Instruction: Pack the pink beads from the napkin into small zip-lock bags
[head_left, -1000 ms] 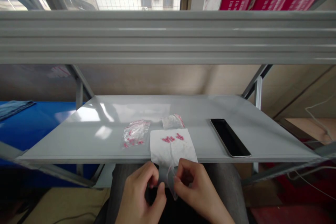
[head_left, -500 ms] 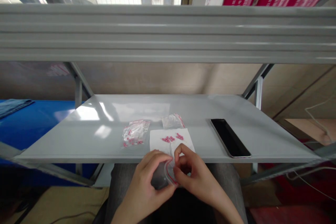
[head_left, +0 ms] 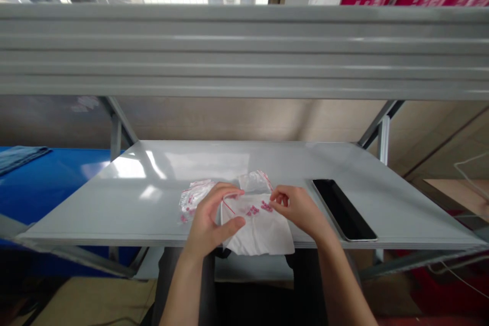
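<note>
My left hand (head_left: 212, 219) is curved around a small clear zip bag (head_left: 229, 207) with a red stripe along its mouth, thumb and fingers on either side of it. Under the bag lies a white sheet of paper (head_left: 263, 237), its near part hanging over the table edge. Two little piles of pink bead-like pieces sit on the paper, a left pile (head_left: 252, 210) and a right pile (head_left: 266, 206). My right hand (head_left: 292, 206) is at the right pile with thumb and fingertips pinched together; whatever is between them is too small to make out.
Behind my left hand are clear zip bags (head_left: 189, 204) with pink pieces inside. Another clear bag (head_left: 254, 182) lies behind the paper. A black-screened phone (head_left: 342, 209) rests at the right. A grey metal beam (head_left: 244, 51) crosses above the table (head_left: 114, 204).
Both hands have moved forward from the table's front edge over the paper. My right hand has left the bag for the right pile. The paper's near edge now hangs over the table.
</note>
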`<state>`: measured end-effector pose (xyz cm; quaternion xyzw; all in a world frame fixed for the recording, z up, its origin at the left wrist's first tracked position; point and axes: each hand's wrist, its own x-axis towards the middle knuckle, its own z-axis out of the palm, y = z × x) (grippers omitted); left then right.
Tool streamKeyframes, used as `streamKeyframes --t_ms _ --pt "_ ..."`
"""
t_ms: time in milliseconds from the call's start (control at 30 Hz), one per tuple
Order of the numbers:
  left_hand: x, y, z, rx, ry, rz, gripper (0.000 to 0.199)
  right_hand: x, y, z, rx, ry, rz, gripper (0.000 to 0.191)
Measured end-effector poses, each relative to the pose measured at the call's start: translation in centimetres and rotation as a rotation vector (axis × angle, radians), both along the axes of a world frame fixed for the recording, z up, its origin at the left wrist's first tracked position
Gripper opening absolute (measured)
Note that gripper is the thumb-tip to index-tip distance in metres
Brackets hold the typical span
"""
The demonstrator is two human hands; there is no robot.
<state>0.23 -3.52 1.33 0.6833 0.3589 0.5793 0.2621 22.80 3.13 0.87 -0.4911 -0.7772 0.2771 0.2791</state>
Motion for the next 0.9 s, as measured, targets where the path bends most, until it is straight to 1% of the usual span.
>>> streamKeyframes --t_ms 100,167,233,367,567,700,900 --pt "1.5 -0.2 -1.5 0.021 0.079 0.066 0.035 0.1 -0.4 -2.0 -0.018 -0.022 -0.053 0.013" --pt "2.3 0.0 -2.0 0.042 0.108 0.081 0.035 0.0 -0.7 -2.7 -0.018 -0.029 -0.073 0.014" --pt "2.9 0.2 -2.4 0.063 0.115 0.081 0.035 -0.1 -0.8 -3.1 -0.012 -0.027 -0.084 0.016" --pt "3.1 0.3 -3.0 0.079 0.125 0.049 0.036 -0.4 -0.8 -3.4 -0.009 -0.015 -0.102 0.02" --pt "3.0 0.0 -4.0 0.1 0.089 0.065 0.034 -0.4 -0.7 -3.6 -0.046 0.01 -0.08 0.015" --pt "2.8 -0.1 -4.1 0.098 0.083 0.09 0.033 -0.2 -0.2 -3.5 -0.059 0.02 -0.062 0.013" --pt "2.4 -0.2 -4.1 0.08 0.065 0.165 0.032 0.5 1.5 -3.3 -0.052 -0.005 -0.074 0.01"
